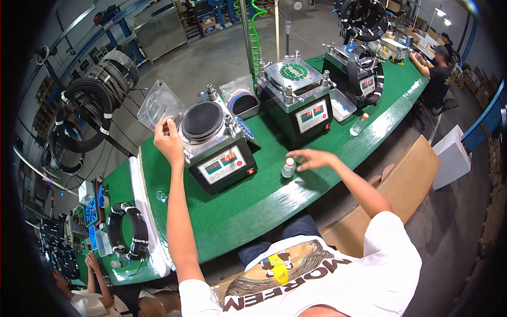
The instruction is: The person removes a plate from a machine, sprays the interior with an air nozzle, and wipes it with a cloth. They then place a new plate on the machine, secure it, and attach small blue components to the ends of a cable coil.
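My left hand [169, 141] is raised at the left of the near machine, its fingers pinched on the lower edge of a squarish, see-through plate [158, 103] with a round pattern. Beside it sits the machine's round black pad [202, 121], facing up and uncovered. The machine's display panel [222, 165] is lit with red digits. My right hand [312, 159] reaches over the green table, fingers apart, right at a small clear bottle [288, 168] with a pale cap. That bottle stands upright on the table.
A second machine [311, 117] carries a metal plate with a ring of green parts. Another clear bottle [360, 124] and a white tray [342, 105] are to its right. Black cable coils [127, 231] lie at the left. A person [439, 74] sits at the far right, another at lower left.
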Available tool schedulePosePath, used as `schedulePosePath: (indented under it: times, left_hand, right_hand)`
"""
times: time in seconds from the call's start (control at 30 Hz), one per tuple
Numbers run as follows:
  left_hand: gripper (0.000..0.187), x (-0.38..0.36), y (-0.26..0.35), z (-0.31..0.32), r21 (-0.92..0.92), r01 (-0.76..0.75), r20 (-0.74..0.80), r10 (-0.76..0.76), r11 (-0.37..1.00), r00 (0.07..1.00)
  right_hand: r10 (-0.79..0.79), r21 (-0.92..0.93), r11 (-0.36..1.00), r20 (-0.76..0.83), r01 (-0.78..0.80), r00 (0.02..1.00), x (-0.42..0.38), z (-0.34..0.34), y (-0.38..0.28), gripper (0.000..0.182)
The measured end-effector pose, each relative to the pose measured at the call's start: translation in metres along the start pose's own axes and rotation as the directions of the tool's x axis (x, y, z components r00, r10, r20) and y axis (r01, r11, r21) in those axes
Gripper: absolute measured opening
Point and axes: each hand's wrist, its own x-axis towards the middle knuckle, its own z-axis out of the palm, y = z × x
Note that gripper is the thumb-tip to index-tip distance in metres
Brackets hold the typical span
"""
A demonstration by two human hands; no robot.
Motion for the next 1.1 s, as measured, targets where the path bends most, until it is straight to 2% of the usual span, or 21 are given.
schedulePosePath:
  times: [0.03,0.07,0.13,0.17,0.2,0.23,0.27,0.3,0.37,0.4,0.47,0.53,0.57,0.63,0.67,0.7,0.8,0.83,0.9,1.0,1.1]
  left_hand:
    - [0.015,0.0,-0.001,0.0,-0.004,-0.008,-0.005,0.008,1.0,1.0]
    - [0.015,-0.001,-0.003,0.0,-0.012,0.0,-0.007,0.0,1.0,1.0]
    - [0.016,-0.004,-0.006,-0.003,-0.026,0.015,-0.009,-0.015,1.0,1.0]
    - [0.017,-0.007,-0.006,-0.005,-0.094,0.09,0.003,-0.09,0.992,0.996]
    - [0.017,-0.012,-0.002,-0.006,-0.16,0.164,0.02,-0.163,0.973,0.986]
    - [0.018,-0.017,-0.001,-0.007,-0.222,0.238,0.041,-0.235,0.946,0.971]
    - [0.019,-0.02,-0.003,-0.008,-0.252,0.232,0.032,-0.232,0.939,0.972]
    - [0.02,-0.022,0.005,-0.009,-0.228,0.26,0.007,-0.266,0.938,0.964]
    - [0.023,-0.022,0.004,-0.009,-0.06,0.061,-0.098,-0.066,0.996,0.993]
    - [0.026,-0.023,0.011,-0.011,-0.054,0.166,-0.082,-0.17,0.985,0.982]
    - [0.026,-0.025,0.008,-0.012,-0.008,0.155,-0.113,-0.155,0.988,0.981]
    - [0.029,-0.025,0.005,-0.012,0.01,0.158,-0.145,-0.155,0.987,0.977]
    - [0.033,-0.025,-0.001,-0.012,0.043,0.105,-0.156,-0.097,0.994,0.983]
    - [0.04,-0.027,-0.001,-0.011,0.076,0.093,-0.199,-0.076,0.993,0.977]
    - [0.044,-0.027,-0.001,-0.011,0.094,0.094,-0.207,-0.073,0.991,0.976]
    - [0.048,-0.027,-0.001,-0.01,0.11,0.094,-0.215,-0.069,0.989,0.974]
    - [0.054,-0.026,-0.002,-0.009,0.01,0.126,-0.172,-0.123,0.992,0.977]
    - [0.054,-0.025,-0.002,-0.01,-0.034,0.151,-0.137,-0.154,0.988,0.979]
    - [0.055,-0.025,-0.005,-0.01,-0.053,0.129,-0.113,-0.134,0.99,0.985]
    - [0.053,-0.025,-0.007,-0.01,-0.089,0.205,-0.066,-0.211,0.975,0.975]
    - [0.049,-0.025,-0.004,-0.009,-0.115,0.202,-0.06,-0.21,0.973,0.976]
  right_hand:
    - [-0.082,-0.003,0.997,-0.036,0.082,0.996,0.001,0.015,0.016,0.071]
    - [-0.027,0.142,0.989,-0.094,0.04,0.995,-0.001,0.029,0.016,0.072]
    - [0.027,0.231,0.972,-0.238,0.03,0.971,0.002,0.053,0.028,0.066]
    - [0.031,0.261,0.964,-0.3,0.051,0.953,0.005,0.058,0.033,0.064]
    - [0.031,0.198,0.979,-0.33,0.037,0.944,0.005,0.059,0.021,0.058]
    - [0.01,0.261,0.961,-0.358,0.09,0.934,0.01,0.058,0.018,0.056]
    - [-0.008,0.322,0.936,-0.386,0.142,0.923,0.015,0.057,0.015,0.054]
    - [-0.023,0.379,0.905,-0.413,0.195,0.91,0.02,0.055,0.011,0.052]
    - [-0.04,0.403,0.881,-0.459,0.248,0.887,0.025,0.04,-0.034,0.046]
    - [-0.067,0.406,0.87,-0.465,0.28,0.883,0.033,0.03,-0.045,0.047]
    - [-0.089,0.418,0.854,-0.469,0.309,0.879,0.05,0.009,-0.077,0.054]
    - [-0.163,0.256,0.906,-0.524,0.337,0.836,0.075,-0.012,-0.099,0.058]
    - [-0.2,0.166,0.928,-0.532,0.332,0.823,0.085,-0.023,-0.114,0.057]
    - [-0.304,-0.104,0.949,-0.537,0.297,0.787,0.106,-0.042,-0.149,0.055]
    - [-0.557,-0.358,0.831,-0.526,0.426,0.643,0.125,-0.05,-0.148,0.054]
    - [-0.535,-0.454,0.828,-0.468,0.328,0.703,0.126,-0.055,-0.174,0.053]
    - [-0.547,-0.667,0.718,-0.363,0.2,0.755,0.142,-0.058,-0.225,0.049]
    - [-0.539,-0.757,0.642,-0.333,0.121,0.774,0.15,-0.058,-0.237,0.047]
    - [-0.595,-0.903,0.424,-0.225,0.063,0.771,0.156,-0.052,-0.263,0.043]
    - [-0.688,-0.991,0.045,0.059,0.124,0.724,0.172,-0.039,-0.284,0.035]
    - [-0.722,-0.968,-0.112,0.235,0.225,0.65,0.185,-0.016,-0.304,0.025]
